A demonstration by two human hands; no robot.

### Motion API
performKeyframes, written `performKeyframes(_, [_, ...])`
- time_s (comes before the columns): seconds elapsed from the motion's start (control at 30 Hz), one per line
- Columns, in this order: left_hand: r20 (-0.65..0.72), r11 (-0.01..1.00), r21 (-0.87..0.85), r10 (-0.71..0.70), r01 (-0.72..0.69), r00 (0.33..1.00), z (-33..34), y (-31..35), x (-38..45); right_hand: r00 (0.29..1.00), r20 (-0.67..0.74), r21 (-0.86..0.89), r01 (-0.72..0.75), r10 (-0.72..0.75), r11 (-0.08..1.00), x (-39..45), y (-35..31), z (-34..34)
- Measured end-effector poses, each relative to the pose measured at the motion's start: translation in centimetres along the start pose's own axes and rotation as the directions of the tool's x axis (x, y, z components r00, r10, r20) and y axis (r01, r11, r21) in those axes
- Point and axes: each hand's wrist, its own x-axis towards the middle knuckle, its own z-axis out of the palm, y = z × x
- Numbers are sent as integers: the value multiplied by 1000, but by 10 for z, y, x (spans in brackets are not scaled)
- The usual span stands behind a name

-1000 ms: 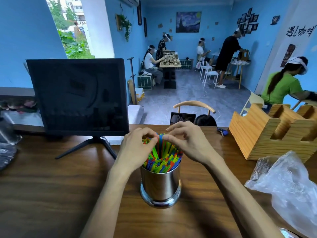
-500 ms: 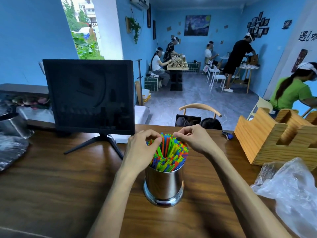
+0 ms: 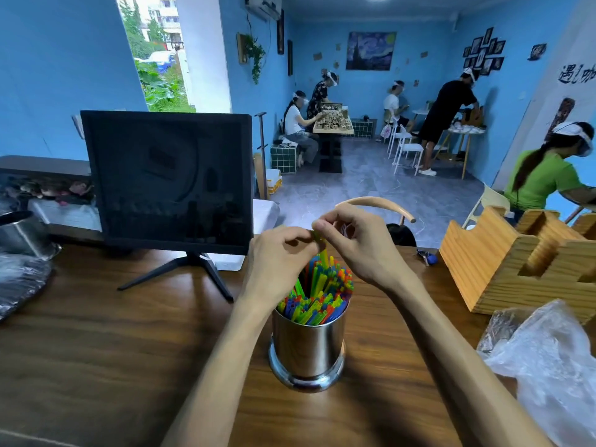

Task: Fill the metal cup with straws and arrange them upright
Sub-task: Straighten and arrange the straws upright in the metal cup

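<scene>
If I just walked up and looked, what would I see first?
Right in the middle, a shiny metal cup on the wooden table is stuffed with bright, colourful straws. Just above it, the left hand and right hand pinch the top of a green straw that sticks up higher than the others. A big dark monitor stands at the back left.

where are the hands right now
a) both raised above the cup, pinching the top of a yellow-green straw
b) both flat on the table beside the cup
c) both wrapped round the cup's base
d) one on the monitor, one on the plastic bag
a: the left hand and right hand meet above the metal cup, fingertips pinching the top of one yellow-green straw that stands taller than the rest.
</scene>
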Motion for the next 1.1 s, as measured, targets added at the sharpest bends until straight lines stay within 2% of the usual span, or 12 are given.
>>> performKeyframes(0.13, [-4,989,-147,6,-6,1000,1,4,1,998,7,206,-61,61,977,-2,2,2])
performKeyframes(0.2, [-32,952,-308,-16,5,999,3,5,1,991,67,309,-129,114,942,-7,12,1])
performKeyframes(0.27, [-104,889,-456,-23,-27,994,2,6,1,970,188,307,-204,151,930,-15,21,3])
performKeyframes(0.37, [-258,848,-511,4,-140,966,-8,8,2,943,293,241,-234,160,942,-28,28,7])
performKeyframes(0.47, [-384,816,-552,-66,-172,921,-15,10,4,960,234,272,-215,152,938,-30,27,6])
performKeyframes(0.53, [-419,795,-589,-142,-149,897,-16,8,3,970,182,329,-212,158,920,-28,24,2])
performKeyframes(0.67, [-431,767,-638,-274,-75,860,-15,-2,0,965,64,482,-253,255,838,-28,19,-5])
performKeyframes(0.8, [-365,725,-687,-404,50,839,-11,-12,-2,905,-107,630,-258,411,732,-30,15,-9])
performKeyframes(0.83, [-347,737,-671,-414,86,841,-10,-15,-3,892,-139,647,-246,429,722,-30,13,-10])
performKeyframes(0.93, [-382,862,-481,-372,161,846,-4,-25,-9,876,-200,666,-207,439,717,-30,9,-10])
performKeyframes(1.1, [-366,933,-289,-313,212,876,3,-20,-18,849,-309,698,-104,429,709,-26,-1,-12])
